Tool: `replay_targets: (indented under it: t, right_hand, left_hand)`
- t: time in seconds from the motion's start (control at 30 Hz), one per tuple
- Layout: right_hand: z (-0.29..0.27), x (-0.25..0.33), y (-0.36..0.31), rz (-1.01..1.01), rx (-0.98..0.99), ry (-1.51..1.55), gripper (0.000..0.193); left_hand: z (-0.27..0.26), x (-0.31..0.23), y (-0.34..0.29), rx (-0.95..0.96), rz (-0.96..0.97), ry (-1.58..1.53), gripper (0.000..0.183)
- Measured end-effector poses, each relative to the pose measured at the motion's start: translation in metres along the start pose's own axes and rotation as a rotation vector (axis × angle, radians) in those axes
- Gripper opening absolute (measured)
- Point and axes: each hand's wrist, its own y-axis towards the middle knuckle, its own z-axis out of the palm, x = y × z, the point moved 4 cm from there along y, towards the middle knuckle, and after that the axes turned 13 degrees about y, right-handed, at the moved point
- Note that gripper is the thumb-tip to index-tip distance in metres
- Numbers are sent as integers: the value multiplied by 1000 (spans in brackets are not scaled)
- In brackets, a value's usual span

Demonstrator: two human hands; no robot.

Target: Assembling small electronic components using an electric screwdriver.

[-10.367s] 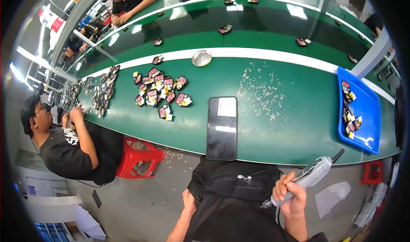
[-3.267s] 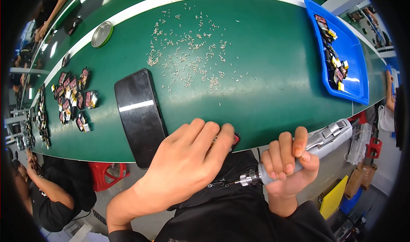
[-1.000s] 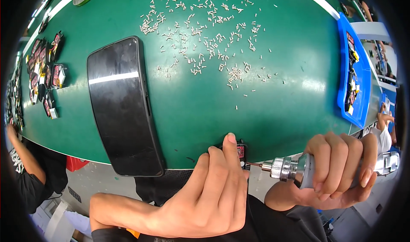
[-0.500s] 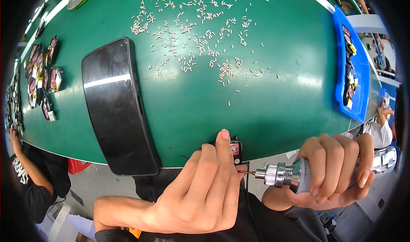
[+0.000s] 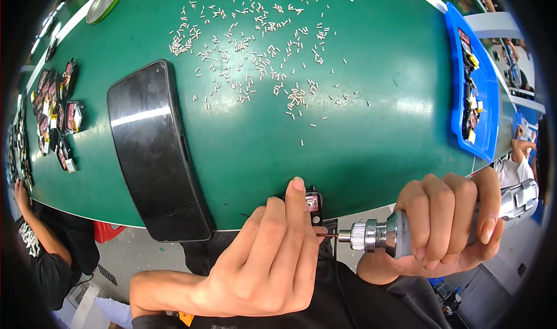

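At the table's near edge my left hand (image 5: 264,259) is closed on a small black device (image 5: 314,206) with a red inside. The index finger stretches along its left side, and the fingers hide much of it. My right hand (image 5: 447,219) wraps round a grey and silver electric screwdriver (image 5: 377,237), held almost level with its bit pointing left. The thin bit ends by my left fingertips, just below the device. Whether its tip touches a screw there is hidden by the fingers.
Many small loose screws (image 5: 264,62) lie scattered over the green table (image 5: 371,143). A large black phone (image 5: 154,155) lies to the left, past it a pile of similar small devices (image 5: 58,105). A blue tray (image 5: 487,108) with devices stands right, a round green-rimmed dish (image 5: 105,3) far left.
The whole view has shifted slightly, so the table's things sit a little further left. Both hands, the device and the screwdriver keep nearly the same places relative to each other.
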Motion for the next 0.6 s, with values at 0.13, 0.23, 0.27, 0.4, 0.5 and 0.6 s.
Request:
replay_targets:
  t: [0.13, 0.23, 0.27, 0.4, 0.5, 0.6]
  right_hand:
    - [-12, 3, -7, 120, 90, -40, 19]
    - [-10, 6, -8, 97, 72, -30, 18]
    - [-10, 6, -8, 92, 95, -11, 18]
    - [-8, 8, -10, 64, 64, -20, 18]
    - [-8, 11, -12, 32, 34, -9, 18]
    - [-9, 17, -12, -9, 5, -18, 15]
  left_hand:
    - [0, 6, -3, -5, -11, 13, 22]
    - [-3, 4, -1, 22, 9, 28, 23]
    - [-4, 5, 0, 35, 15, 33, 24]
    - [-11, 6, 2, 124, 66, -5, 31]
    - [-26, 10, 8, 440, 155, -125, 37]
    - [-33, 9, 6, 219, 109, 0, 41]
